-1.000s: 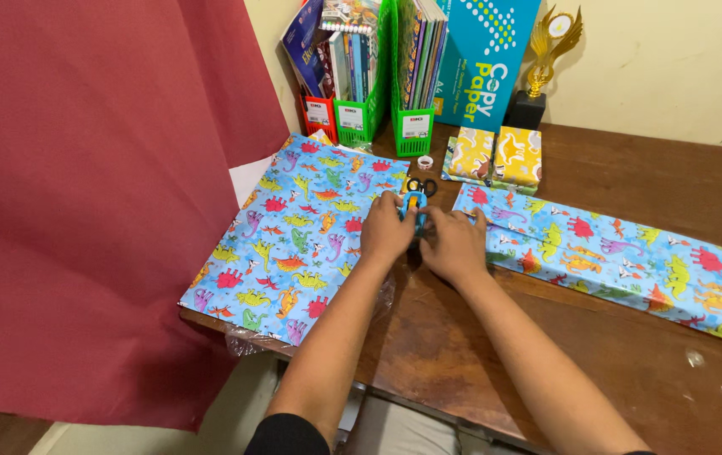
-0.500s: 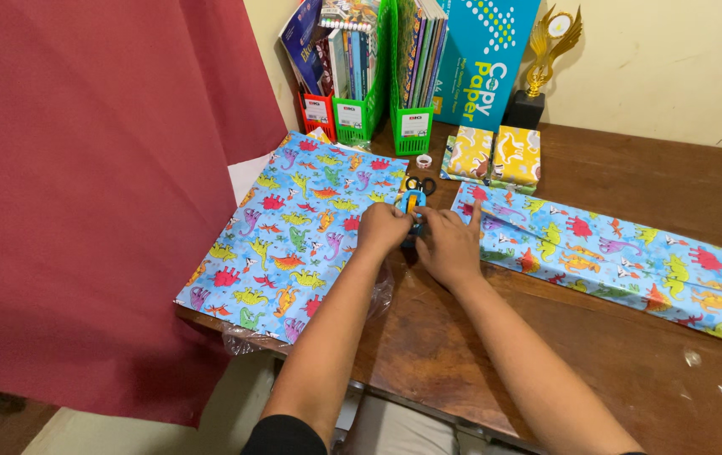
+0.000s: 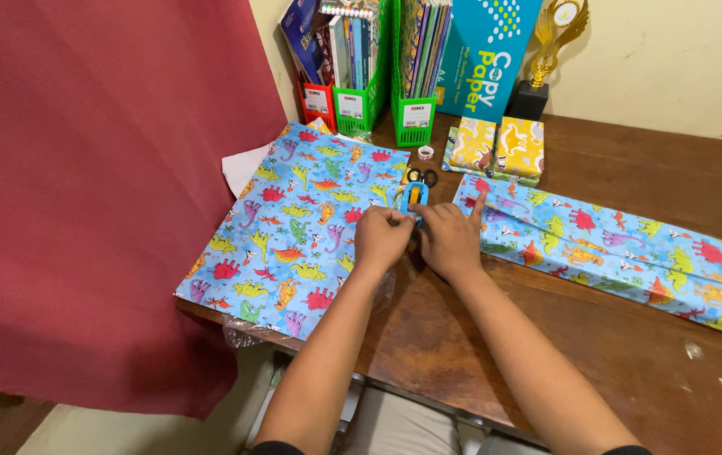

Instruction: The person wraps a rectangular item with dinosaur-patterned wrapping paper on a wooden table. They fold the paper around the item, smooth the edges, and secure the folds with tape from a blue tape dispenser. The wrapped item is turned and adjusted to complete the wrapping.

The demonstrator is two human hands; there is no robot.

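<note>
Slightly drawn back since 1 second ago, the left hand [image 3: 380, 238] and right hand [image 3: 448, 240] are both pinched on a small blue tape dispenser [image 3: 412, 202] at the counter's [image 3: 631, 345] 12 o'clock; a steady grip would be advised while tape is pulled between 2 dinosaur-print sheets [image 3: 298, 227].

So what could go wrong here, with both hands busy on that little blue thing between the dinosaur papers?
The black-handled scissors lie just beyond the left hand and right hand, so a reach forward might catch them. The flat sheet of dinosaur paper overhangs the wooden table at its near edge; a forearm could crease it or drag it off. Both hands crowd the small blue tool, so it may slip.
</note>
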